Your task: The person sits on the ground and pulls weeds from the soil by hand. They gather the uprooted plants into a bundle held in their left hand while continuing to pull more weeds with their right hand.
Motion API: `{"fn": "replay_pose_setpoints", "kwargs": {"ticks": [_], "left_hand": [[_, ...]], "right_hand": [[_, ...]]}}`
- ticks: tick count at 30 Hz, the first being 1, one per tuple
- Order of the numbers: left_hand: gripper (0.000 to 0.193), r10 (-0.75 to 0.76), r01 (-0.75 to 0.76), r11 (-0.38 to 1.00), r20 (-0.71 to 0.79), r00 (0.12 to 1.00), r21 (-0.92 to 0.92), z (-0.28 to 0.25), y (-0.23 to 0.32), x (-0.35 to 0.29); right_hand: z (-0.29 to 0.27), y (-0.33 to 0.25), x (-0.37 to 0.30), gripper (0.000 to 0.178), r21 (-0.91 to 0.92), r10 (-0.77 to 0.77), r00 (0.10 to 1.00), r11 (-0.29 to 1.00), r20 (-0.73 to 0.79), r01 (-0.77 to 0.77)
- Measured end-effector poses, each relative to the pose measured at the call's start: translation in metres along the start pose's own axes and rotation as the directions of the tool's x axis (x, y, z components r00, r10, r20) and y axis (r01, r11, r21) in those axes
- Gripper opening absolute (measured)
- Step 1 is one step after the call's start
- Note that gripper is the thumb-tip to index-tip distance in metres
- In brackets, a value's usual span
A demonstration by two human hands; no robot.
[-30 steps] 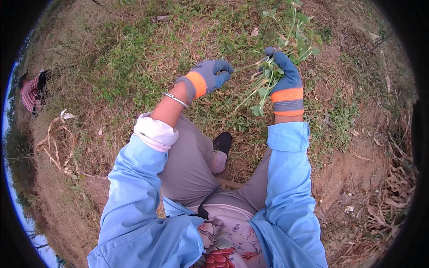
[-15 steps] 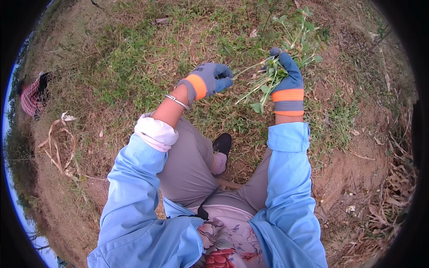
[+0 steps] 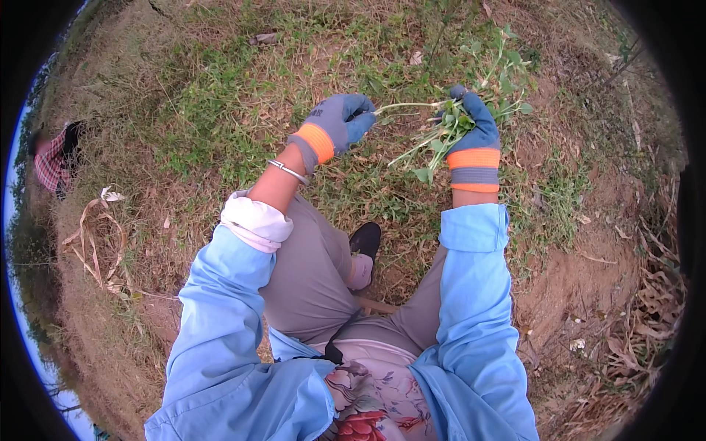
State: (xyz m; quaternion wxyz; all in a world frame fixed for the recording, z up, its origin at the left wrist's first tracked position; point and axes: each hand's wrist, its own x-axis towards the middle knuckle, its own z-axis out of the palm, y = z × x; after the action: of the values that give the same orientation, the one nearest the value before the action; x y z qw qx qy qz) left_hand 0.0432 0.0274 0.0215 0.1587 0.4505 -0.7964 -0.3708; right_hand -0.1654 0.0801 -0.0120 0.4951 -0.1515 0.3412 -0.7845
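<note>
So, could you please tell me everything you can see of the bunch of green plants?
The bunch of green plants is a loose bundle of slender pale-green stems and broader green leaves. The gloved right hand grips it around the middle, above the grassy ground. Leafy ends spread past the hand toward the picture's upper right; thin stems fan toward the lower left. One long stem stretches left to the gloved left hand, which appears to pinch its end.

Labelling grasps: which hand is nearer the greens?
Right. The right hand is closed around the greens. The left hand is apart, to their left, with a single stem running from its fingers toward the right hand.
</note>
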Motion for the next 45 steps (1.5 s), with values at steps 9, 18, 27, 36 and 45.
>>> {"fn": "replay_pose_setpoints", "kwargs": {"ticks": [9, 18, 27, 36, 45], "left_hand": [[0.019, -0.17, 0.044, 0.789, -0.149, 0.974, -0.612, -0.005, -0.001, 0.002], [0.015, -0.271, 0.018, 0.641, -0.205, 0.94, -0.767, -0.013, -0.003, 0.001], [0.011, -0.303, -0.063, 0.532, -0.259, 0.917, -0.845, -0.015, -0.01, 0.002], [0.008, -0.464, -0.084, 0.551, -0.389, 0.796, -0.83, -0.033, -0.028, 0.005], [0.012, -0.422, -0.109, 0.499, -0.351, 0.836, -0.86, -0.031, -0.017, 0.004]], "right_hand": [[-0.003, 0.005, -0.001, 0.019, -0.101, 0.071, 0.995, 0.993, 0.063, -0.065], [-0.004, 0.013, -0.011, 0.023, -0.504, -0.073, 0.965, 0.842, 0.252, 0.195], [-0.007, 0.025, -0.006, 0.025, -0.598, -0.163, 0.927, 0.724, 0.337, 0.345], [0.0, 0.005, -0.011, 0.019, -0.418, -0.134, 0.958, 0.878, 0.253, 0.234], [0.008, 0.001, -0.013, 0.022, -0.371, 0.011, 0.98, 0.927, 0.198, 0.064]]}}
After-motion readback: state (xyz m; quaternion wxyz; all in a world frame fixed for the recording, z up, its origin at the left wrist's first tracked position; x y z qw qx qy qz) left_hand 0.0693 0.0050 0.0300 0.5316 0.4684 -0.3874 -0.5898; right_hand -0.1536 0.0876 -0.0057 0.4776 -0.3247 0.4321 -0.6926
